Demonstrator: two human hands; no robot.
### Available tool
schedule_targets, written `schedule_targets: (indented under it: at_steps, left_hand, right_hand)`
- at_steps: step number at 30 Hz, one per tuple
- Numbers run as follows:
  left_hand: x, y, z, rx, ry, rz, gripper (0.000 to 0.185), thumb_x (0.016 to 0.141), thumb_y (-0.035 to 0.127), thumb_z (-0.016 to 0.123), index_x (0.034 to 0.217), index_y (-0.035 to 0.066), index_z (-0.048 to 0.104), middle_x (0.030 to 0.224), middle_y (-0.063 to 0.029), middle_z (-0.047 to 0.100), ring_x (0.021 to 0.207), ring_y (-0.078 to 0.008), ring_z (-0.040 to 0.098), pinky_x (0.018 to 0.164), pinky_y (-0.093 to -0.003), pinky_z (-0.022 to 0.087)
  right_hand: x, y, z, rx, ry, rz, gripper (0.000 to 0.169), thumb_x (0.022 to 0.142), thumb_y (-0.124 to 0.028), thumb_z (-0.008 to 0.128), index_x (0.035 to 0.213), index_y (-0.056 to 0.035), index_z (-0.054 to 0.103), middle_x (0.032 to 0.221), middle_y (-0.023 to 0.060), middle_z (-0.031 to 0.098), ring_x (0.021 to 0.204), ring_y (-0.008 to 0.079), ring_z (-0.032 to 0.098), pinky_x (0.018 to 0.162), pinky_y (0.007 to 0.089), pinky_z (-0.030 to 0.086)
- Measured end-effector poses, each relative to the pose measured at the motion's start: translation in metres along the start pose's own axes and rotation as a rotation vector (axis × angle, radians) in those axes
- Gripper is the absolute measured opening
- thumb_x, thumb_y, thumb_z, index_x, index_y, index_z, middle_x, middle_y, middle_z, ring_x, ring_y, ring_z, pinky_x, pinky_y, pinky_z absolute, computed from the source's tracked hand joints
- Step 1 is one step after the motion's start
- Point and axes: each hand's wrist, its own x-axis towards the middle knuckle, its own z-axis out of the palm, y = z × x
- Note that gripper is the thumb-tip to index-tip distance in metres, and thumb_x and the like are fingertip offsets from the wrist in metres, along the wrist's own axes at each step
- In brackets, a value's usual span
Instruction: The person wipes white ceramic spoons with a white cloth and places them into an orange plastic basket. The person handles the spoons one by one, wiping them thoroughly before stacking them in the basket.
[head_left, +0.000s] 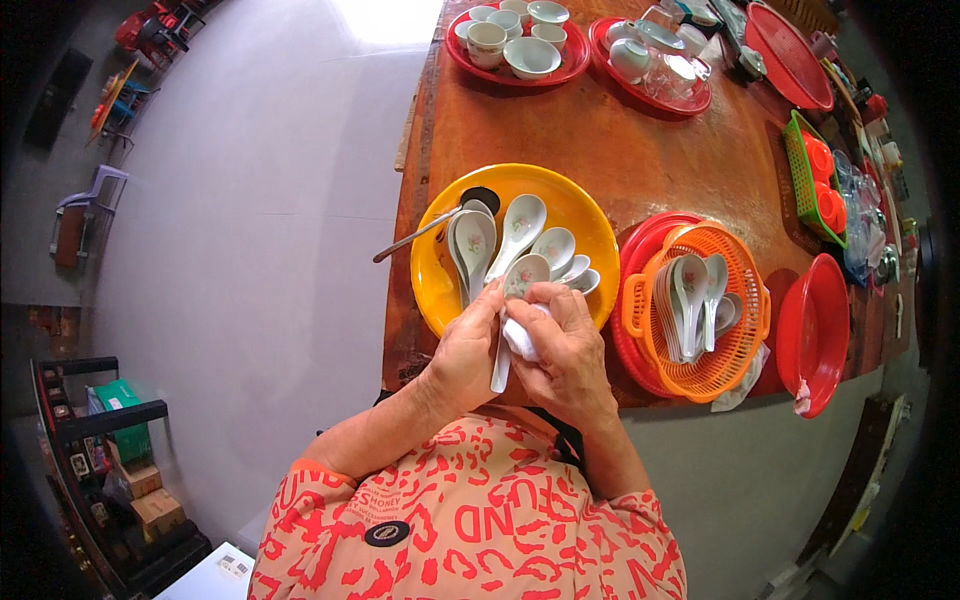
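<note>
My left hand (471, 346) grips a white soup spoon (527, 274) with a pink flower in its bowl. The spoon's handle end points down towards me, below my fingers. In my right hand (568, 346) is a bunched white cloth (519, 337), pressed against the spoon. Both hands are over the near rim of a yellow basin (581, 202). Several similar spoons (475, 240) lie in the basin. A metal ladle (420, 238) with a dark bowl rests across its left rim, handle sticking out.
On the right, an orange plastic colander (759, 311) holds stacked white spoons, beside a red basin (814, 337). Farther back on the wooden table (517, 127) are a red tray (581, 56) of cups, another tray (701, 105) of teaware and a green basket (799, 169) with orange items.
</note>
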Motion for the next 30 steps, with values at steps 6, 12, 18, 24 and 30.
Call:
schedule_targets:
  at_steps: [6, 12, 18, 24, 30]
  left_hand:
    - [-0.002, 0.006, -0.003, -0.028, -0.018, -0.017, 0.043, 0.104, 0.037, 0.028, 0.129, 0.008, 0.046, 0.117, -0.0085, 0.057, 0.106, -0.0187, 0.055, 0.095, -0.0349, 0.046]
    - [-0.003, 0.013, -0.003, 0.006, 0.07, -0.005, 0.04, 0.103, 0.038, 0.033, 0.124, 0.008, 0.049, 0.104, -0.0063, 0.06, 0.089, -0.0135, 0.056, 0.083, -0.0304, 0.05]
    - [-0.003, 0.006, -0.011, -0.066, -0.017, -0.044, 0.042, 0.103, 0.039, 0.032, 0.127, 0.009, 0.048, 0.113, -0.007, 0.059, 0.101, -0.0173, 0.057, 0.091, -0.0334, 0.048]
    - [-0.002, 0.004, -0.007, -0.025, -0.015, 0.0, 0.042, 0.104, 0.033, 0.027, 0.132, 0.006, 0.044, 0.125, -0.0086, 0.054, 0.112, -0.0186, 0.054, 0.1, -0.0355, 0.043]
    - [-0.003, 0.006, -0.002, -0.019, 0.023, 0.016, 0.042, 0.104, 0.035, 0.03, 0.129, 0.006, 0.046, 0.12, -0.0087, 0.057, 0.11, -0.0185, 0.056, 0.098, -0.0351, 0.045]
  right_hand:
    - [-0.012, -0.001, -0.004, 0.197, -0.07, -0.053, 0.045, 0.062, 0.0, 0.068, 0.106, -0.0056, 0.062, 0.107, 0.0136, 0.055, 0.095, 0.0327, 0.056, 0.08, 0.0405, 0.048]
    - [-0.024, -0.009, -0.004, 0.303, -0.105, -0.127, 0.048, 0.058, 0.003, 0.07, 0.105, -0.005, 0.065, 0.106, 0.0119, 0.058, 0.09, 0.0301, 0.057, 0.077, 0.0377, 0.049]
    - [-0.015, 0.001, 0.002, 0.201, -0.029, -0.13, 0.046, 0.059, 0.002, 0.071, 0.104, -0.0063, 0.066, 0.105, 0.0115, 0.059, 0.087, 0.0298, 0.056, 0.075, 0.0371, 0.049]
    - [-0.002, 0.014, 0.017, 0.033, 0.149, -0.052, 0.042, 0.061, 0.001, 0.071, 0.102, -0.0055, 0.065, 0.103, 0.0123, 0.059, 0.089, 0.0316, 0.056, 0.075, 0.0395, 0.048]
    - [-0.002, 0.005, 0.017, 0.098, 0.117, -0.009, 0.04, 0.063, 0.001, 0.072, 0.102, -0.0048, 0.064, 0.102, 0.0123, 0.06, 0.092, 0.0312, 0.057, 0.079, 0.0375, 0.047]
